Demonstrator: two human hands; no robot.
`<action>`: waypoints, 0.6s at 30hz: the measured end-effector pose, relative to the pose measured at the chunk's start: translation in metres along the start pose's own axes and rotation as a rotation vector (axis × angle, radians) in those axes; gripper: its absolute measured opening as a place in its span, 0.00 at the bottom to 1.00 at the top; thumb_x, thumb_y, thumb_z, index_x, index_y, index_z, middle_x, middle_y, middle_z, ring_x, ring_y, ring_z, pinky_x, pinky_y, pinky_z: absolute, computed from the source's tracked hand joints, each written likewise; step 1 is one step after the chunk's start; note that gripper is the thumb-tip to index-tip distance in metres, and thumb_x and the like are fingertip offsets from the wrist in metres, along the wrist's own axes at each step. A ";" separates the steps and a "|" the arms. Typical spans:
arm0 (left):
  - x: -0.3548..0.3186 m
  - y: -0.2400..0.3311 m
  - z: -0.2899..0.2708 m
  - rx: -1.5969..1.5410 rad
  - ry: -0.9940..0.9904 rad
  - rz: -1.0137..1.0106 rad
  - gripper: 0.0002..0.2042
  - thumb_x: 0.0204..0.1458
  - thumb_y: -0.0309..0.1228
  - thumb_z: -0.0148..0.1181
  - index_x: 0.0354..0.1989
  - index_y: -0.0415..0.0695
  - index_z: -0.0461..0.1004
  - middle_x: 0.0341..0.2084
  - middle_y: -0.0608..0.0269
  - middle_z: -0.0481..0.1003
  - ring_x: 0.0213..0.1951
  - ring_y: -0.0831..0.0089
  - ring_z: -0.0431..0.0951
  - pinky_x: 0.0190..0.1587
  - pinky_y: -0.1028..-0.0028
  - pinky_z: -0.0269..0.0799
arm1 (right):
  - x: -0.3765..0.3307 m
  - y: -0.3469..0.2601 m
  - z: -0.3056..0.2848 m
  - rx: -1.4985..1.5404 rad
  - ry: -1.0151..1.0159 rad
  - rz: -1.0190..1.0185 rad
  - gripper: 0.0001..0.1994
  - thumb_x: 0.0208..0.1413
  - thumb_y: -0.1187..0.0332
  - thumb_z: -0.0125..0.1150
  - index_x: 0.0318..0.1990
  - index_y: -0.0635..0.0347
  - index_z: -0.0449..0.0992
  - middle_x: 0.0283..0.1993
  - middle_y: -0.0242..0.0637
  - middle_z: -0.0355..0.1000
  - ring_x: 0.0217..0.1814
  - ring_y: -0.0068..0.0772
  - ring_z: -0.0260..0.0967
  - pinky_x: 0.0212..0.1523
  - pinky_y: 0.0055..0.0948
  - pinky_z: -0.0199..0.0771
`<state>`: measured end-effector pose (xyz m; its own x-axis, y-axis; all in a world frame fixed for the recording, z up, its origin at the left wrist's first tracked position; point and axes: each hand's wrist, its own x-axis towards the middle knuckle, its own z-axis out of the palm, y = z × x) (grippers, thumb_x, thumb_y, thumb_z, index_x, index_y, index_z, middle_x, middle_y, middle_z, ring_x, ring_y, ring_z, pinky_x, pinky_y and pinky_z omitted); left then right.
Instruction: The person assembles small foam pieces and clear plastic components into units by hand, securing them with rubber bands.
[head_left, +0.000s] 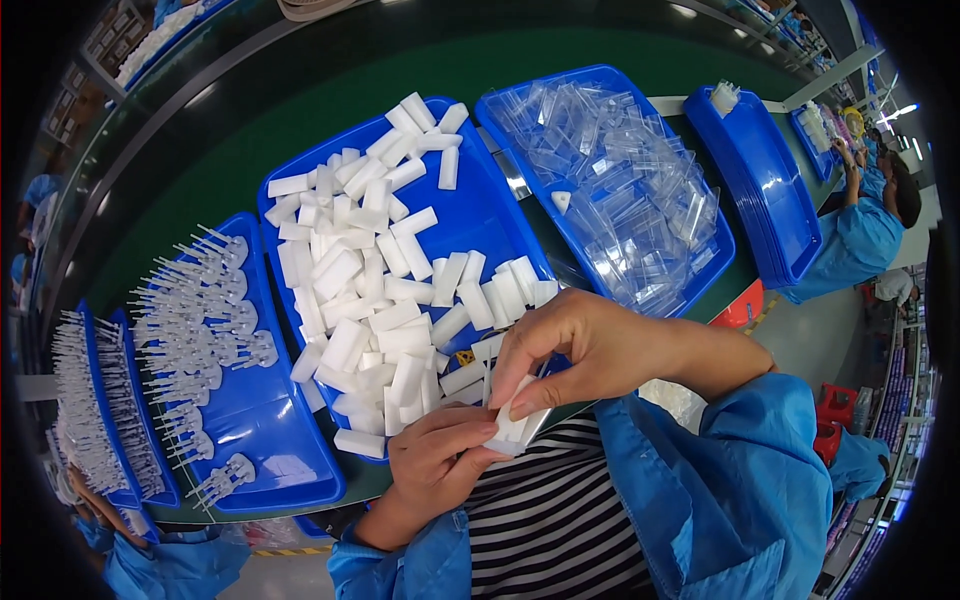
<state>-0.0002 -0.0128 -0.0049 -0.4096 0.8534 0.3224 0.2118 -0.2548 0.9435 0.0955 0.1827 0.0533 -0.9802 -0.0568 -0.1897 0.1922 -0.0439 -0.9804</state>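
My left hand and my right hand meet in front of my striped top. Between them is a small clear plastic case with a white block partly in it. The left fingers pinch the case near its lower end. My right thumb and fingers close on the white block from above and hide part of it. Just beyond the hands, a blue tray bears many loose white blocks, some piled and some lying apart.
Right of that tray, another blue tray is heaped with clear plastic cases. Farther right stand stacked blue trays. At left, a blue tray bears white thin-stemmed parts. A co-worker in blue sits at the right.
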 end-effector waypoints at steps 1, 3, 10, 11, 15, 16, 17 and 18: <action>0.003 0.000 -0.001 -0.016 0.019 0.026 0.12 0.39 0.23 0.66 0.35 0.39 0.72 0.30 0.50 0.75 0.31 0.62 0.78 0.32 0.72 0.73 | 0.000 -0.002 0.001 0.067 0.045 0.021 0.08 0.44 0.76 0.64 0.35 0.62 0.77 0.34 0.36 0.74 0.40 0.25 0.71 0.42 0.23 0.70; 0.005 0.000 -0.001 -0.030 0.040 0.050 0.12 0.39 0.23 0.66 0.34 0.39 0.73 0.30 0.50 0.75 0.31 0.62 0.78 0.32 0.73 0.73 | 0.000 -0.002 0.001 0.135 0.088 0.043 0.09 0.45 0.77 0.64 0.36 0.63 0.76 0.35 0.36 0.74 0.41 0.25 0.71 0.42 0.23 0.71; 0.010 0.001 0.004 -0.014 0.032 0.068 0.13 0.41 0.22 0.64 0.38 0.40 0.73 0.32 0.50 0.75 0.31 0.62 0.77 0.32 0.73 0.72 | -0.010 0.008 -0.001 0.123 0.176 -0.045 0.08 0.44 0.76 0.64 0.34 0.64 0.75 0.35 0.38 0.73 0.39 0.26 0.72 0.40 0.21 0.72; 0.013 0.003 0.004 0.080 -0.012 0.097 0.14 0.41 0.21 0.63 0.39 0.40 0.74 0.32 0.50 0.74 0.30 0.62 0.76 0.31 0.74 0.71 | -0.011 0.008 0.001 0.112 0.207 -0.071 0.07 0.43 0.79 0.65 0.32 0.65 0.76 0.34 0.39 0.73 0.40 0.28 0.72 0.40 0.22 0.72; 0.012 -0.002 0.008 0.113 -0.082 0.223 0.14 0.40 0.22 0.60 0.38 0.43 0.77 0.32 0.55 0.73 0.24 0.66 0.71 0.26 0.74 0.67 | -0.014 0.012 0.008 0.100 0.281 -0.119 0.05 0.41 0.77 0.67 0.29 0.63 0.78 0.32 0.39 0.75 0.38 0.30 0.72 0.39 0.25 0.69; 0.013 -0.002 0.009 0.104 -0.087 0.240 0.14 0.40 0.22 0.60 0.38 0.43 0.77 0.32 0.55 0.73 0.24 0.66 0.71 0.26 0.74 0.67 | -0.014 0.013 0.010 0.085 0.294 -0.123 0.05 0.41 0.77 0.67 0.29 0.63 0.78 0.32 0.39 0.75 0.38 0.30 0.72 0.39 0.25 0.69; 0.013 -0.002 0.008 0.100 -0.109 0.234 0.13 0.40 0.22 0.60 0.38 0.44 0.77 0.32 0.56 0.73 0.24 0.66 0.71 0.26 0.74 0.67 | -0.015 0.014 0.011 -0.004 0.301 -0.175 0.05 0.41 0.77 0.67 0.29 0.62 0.78 0.32 0.39 0.75 0.38 0.29 0.72 0.39 0.25 0.69; 0.013 -0.002 0.008 0.098 -0.131 0.226 0.13 0.40 0.22 0.60 0.37 0.44 0.77 0.32 0.57 0.73 0.24 0.66 0.71 0.26 0.74 0.67 | -0.015 0.016 0.011 -0.092 0.306 -0.226 0.06 0.41 0.76 0.67 0.29 0.62 0.79 0.32 0.38 0.75 0.39 0.28 0.72 0.39 0.24 0.69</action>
<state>0.0010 0.0022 -0.0037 -0.2251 0.8331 0.5053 0.3721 -0.4058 0.8348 0.1136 0.1719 0.0414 -0.9689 0.2446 0.0378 -0.0215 0.0687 -0.9974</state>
